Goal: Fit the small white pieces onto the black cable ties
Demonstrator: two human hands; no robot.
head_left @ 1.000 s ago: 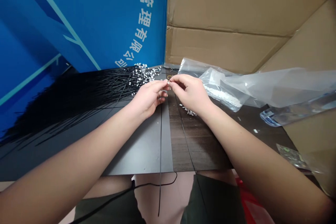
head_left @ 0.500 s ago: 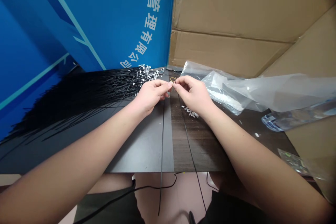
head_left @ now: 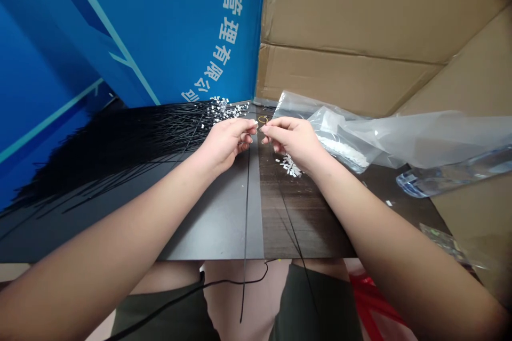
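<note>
Near the table's far side, my left hand (head_left: 228,141) is closed in a pinch, with a tiny pale bit at the fingertips. From beneath it a thin black cord (head_left: 246,208) hangs past the front edge. A small gap to the right, my right hand (head_left: 296,141) pinches another black cord (head_left: 294,229), which also trails down over the edge. Fingers hide the cord ends. Under my right hand lies a small pile of white pieces (head_left: 291,166). Just behind the fingertips shows a small yellow ring (head_left: 263,119).
A large heap of black cords (head_left: 108,144) with white-tipped ends (head_left: 224,109) covers the left side. To the right lie a clear bag of white pieces (head_left: 344,149) and a plastic bottle (head_left: 452,176). A blue panel (head_left: 160,21) and cardboard (head_left: 352,5) stand behind.
My hands, which met at the fingertips, have moved slightly apart. More of the white pile shows beneath my right hand. My right leg has shifted inward, and a red bag shows below.
</note>
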